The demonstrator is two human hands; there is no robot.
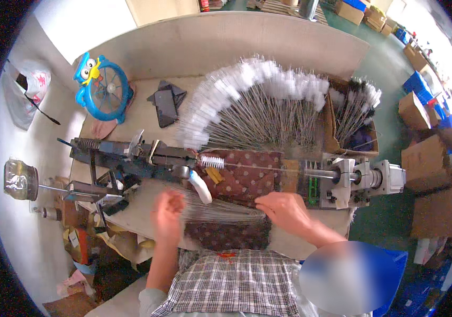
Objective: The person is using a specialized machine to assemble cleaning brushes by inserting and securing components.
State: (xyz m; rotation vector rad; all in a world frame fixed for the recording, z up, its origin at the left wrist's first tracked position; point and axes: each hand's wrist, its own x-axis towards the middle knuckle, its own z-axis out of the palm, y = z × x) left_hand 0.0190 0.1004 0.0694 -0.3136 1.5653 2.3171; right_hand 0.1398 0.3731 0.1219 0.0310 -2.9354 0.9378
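Beige covers the long workbench (146, 113), which runs across the middle of the view with a curved board standing behind it. Spread over its far half is a wide fan of finished brushes (252, 100), thin wire stems with white bristle heads arranged in an arc. In front of that lies a long metal machine (131, 156), its dark frame on the left and a silver motor (381, 179) on the right, with one brush (212, 161) stretched along its axis over a brown dotted cloth (244, 179). A cardboard box (352, 127) at the right end of the bench holds more brushes with dark and white heads. A blue toy fan (104, 87) shaped like an owl stands at the far left. Near the person, a loose bundle of thin wires (215, 208) lies across the cloth between the two hands. The left hand (168, 211) rests on the bundle's left end, blurred, fingers curled, so I cannot tell whether it grips. The right hand (284, 208) pinches the wires at their right end. The hands are well apart.
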